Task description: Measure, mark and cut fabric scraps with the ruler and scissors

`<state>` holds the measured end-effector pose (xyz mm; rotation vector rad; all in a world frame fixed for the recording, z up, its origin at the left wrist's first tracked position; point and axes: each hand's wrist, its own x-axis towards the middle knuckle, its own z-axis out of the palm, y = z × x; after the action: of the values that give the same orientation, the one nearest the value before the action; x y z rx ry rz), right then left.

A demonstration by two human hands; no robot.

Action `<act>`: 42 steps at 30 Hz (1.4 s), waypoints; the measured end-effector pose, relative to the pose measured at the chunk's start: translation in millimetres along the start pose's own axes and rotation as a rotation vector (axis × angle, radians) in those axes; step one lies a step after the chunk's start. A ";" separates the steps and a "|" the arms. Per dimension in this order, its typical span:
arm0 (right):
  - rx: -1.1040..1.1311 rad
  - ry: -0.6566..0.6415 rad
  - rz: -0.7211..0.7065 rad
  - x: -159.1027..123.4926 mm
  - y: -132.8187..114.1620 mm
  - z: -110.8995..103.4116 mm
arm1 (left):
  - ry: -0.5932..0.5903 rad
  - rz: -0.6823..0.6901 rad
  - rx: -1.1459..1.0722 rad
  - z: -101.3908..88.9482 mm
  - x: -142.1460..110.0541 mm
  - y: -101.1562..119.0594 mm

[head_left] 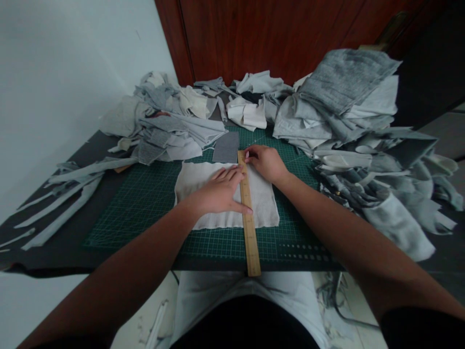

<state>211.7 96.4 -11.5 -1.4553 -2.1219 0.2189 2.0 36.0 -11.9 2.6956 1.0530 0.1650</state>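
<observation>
A pale, off-white piece of ribbed cloth (pixel 261 194) lies flat on a green cutting mat (pixel 145 203). Across it, running away from me, lies a wooden ruler (pixel 250 242) whose near end sticks out past the table edge. My left hand (pixel 221 191) is spread flat on the cloth, its fingertips and thumb pressing on the ruler. At the ruler's far end my right hand (pixel 267 162) is closed in a pinch on a small pale piece, mostly hidden by the fingers. Just beyond the cloth sits a grey fabric rectangle (pixel 225 147).
Heaps of grey and white fabric scraps stand at the left (pixel 167 135), at the back (pixel 250 111) and high at the right (pixel 337 92). Long fabric strips (pixel 69 194) trail over the dark table at left. A white wall and a red-brown wooden door (pixel 272 39) close off the far side.
</observation>
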 end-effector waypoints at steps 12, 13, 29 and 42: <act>0.085 0.054 0.078 -56.8 -27.5 -19.0 | -0.010 -0.018 0.000 -2.7 1.6 3.8; 0.084 0.043 0.082 -60.9 -29.8 -17.9 | -0.007 -0.016 0.001 -2.5 2.0 3.6; 0.050 -0.055 0.064 -65.8 -39.0 -16.3 | -0.013 -0.025 0.013 0.5 1.3 0.3; 0.269 -0.167 -0.052 -66.0 -22.0 -22.6 | -0.024 -0.027 -0.001 -0.2 2.2 1.6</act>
<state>222.9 24.4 -6.1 -1.2609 -2.1589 0.6001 4.6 36.4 -11.2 2.6746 1.0809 0.1279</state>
